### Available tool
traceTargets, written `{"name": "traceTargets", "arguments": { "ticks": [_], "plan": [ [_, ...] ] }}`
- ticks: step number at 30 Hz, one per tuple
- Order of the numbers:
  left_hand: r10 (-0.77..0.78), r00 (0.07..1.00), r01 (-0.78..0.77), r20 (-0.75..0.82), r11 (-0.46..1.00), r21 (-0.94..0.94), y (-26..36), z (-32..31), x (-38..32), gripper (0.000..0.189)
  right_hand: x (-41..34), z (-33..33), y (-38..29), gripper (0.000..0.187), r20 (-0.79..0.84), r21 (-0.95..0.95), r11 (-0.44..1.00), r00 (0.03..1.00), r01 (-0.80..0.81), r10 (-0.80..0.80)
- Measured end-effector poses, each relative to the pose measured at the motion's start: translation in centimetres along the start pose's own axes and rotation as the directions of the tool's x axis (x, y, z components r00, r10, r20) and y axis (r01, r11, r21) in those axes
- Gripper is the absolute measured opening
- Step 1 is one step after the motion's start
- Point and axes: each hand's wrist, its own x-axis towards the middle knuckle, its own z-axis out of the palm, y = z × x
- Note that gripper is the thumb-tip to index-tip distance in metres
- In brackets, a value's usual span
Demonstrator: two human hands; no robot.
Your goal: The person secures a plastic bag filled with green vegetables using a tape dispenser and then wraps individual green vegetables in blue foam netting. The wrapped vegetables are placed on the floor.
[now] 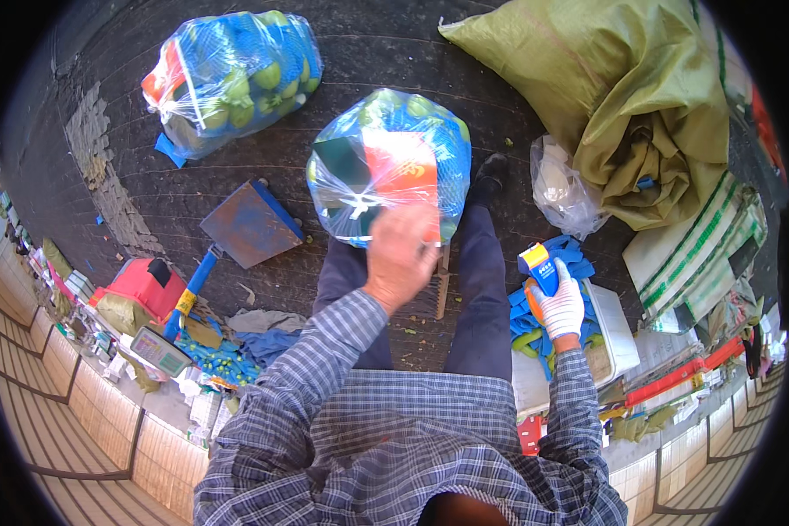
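Note:
A clear plastic bag [388,164] of round green produce in blue netting stands between my legs, its neck gathered around a white tie and a red and dark green printed sheet showing through the film. My left hand [404,253], bare and blurred by motion, is over the near side of this bag; its grip is unclear. My right hand [562,306], in a white knitted glove, holds a small blue and yellow object [540,268] bearing writing. It is above a white crate [621,342] with blue netting pieces [569,253] and green produce.
Another filled bag [250,75] lies at far left. A rusty platform scale [250,223] with a display [160,353] stands at left. An olive woven sack [598,79], a clear bag [562,191] and a green-striped sack [687,256] are at right. Scraps litter the dark floor.

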Motion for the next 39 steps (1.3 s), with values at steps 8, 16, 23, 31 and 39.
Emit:
{"name": "traceTargets", "arguments": {
  "ticks": [8,16,23,31,39],
  "plan": [
    [-0.25,0.916,0.155,0.315,0.942,0.299,-10.7,-3.9,1.8,0.044,-8.8,-0.9,-3.5,0.087,-0.085,0.072,0.997,0.995,-0.039,0.045],
    [-0.542,0.458,0.457,0.704,0.823,0.337,-11.2,-5.2,7.9,0.061,-13.6,-1.0,-3.6,0.088,-0.124,0.032,0.986,0.978,-0.163,0.166],
    [-0.746,0.432,0.77,0.506,0.598,0.224,-7.5,-6.9,5.5,0.065,-9.3,-1.3,0.7,0.089,-0.1,0.321,0.937,0.979,-0.138,0.178],
    [-0.773,0.516,0.833,0.368,0.553,-0.005,-0.7,-9.0,8.4,0.046,-11.3,-15.4,4.3,0.087,-0.065,0.303,0.937,0.977,-0.172,0.201],
    [-0.794,0.533,0.731,0.292,0.259,-0.631,-4.8,-9.7,12.2,0.012,-12.4,-18.6,7.4,0.087,-0.072,0.251,0.934,0.957,-0.254,0.279]
  ]
}}
